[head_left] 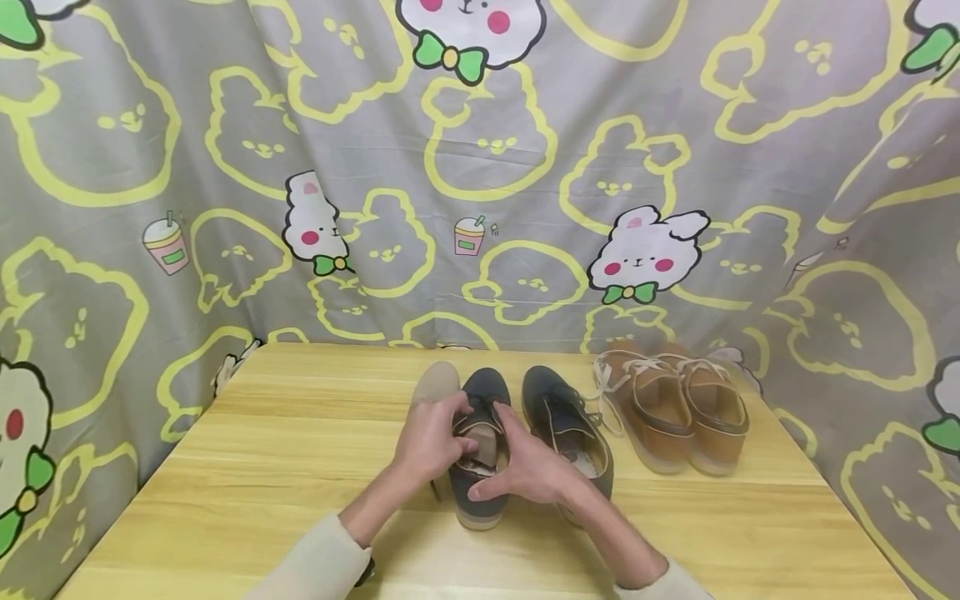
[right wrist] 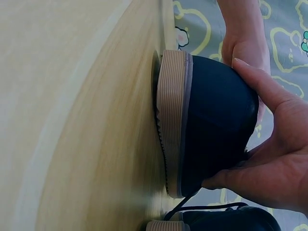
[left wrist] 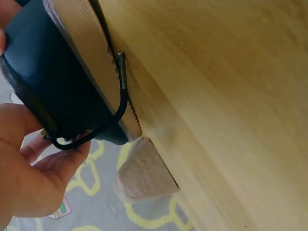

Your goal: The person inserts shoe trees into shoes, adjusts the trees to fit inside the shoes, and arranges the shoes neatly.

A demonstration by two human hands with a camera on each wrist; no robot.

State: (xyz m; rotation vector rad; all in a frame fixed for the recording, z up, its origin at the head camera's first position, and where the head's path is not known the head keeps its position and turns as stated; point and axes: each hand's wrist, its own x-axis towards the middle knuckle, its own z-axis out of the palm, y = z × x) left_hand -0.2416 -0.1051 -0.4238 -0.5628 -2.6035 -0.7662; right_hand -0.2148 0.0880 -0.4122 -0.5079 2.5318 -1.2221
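A dark navy lace-up shoe (head_left: pixel 480 508) stands on the table, toe away from me, with a brownish stuffing-like piece (head_left: pixel 486 446) in its opening. My left hand (head_left: pixel 433 435) grips its left upper edge by the laces; a loose black lace (left wrist: pixel 124 96) hangs past the fingers in the left wrist view. My right hand (head_left: pixel 534 467) spans its right side, thumb by the heel and fingers near the laces. In the right wrist view the shoe's ribbed tan sole (right wrist: pixel 172 120) shows. The matching navy shoe (head_left: pixel 551 392) stands just right, partly behind my right hand.
A beige lump (head_left: pixel 437 383), paper-like in the left wrist view, lies beyond my left hand. Two brown shoes (head_left: pixel 660 446) with white laces stand at the right of the wooden table (head_left: pixel 300 467). A patterned grey curtain (head_left: pixel 375 150) hangs behind and on both sides.
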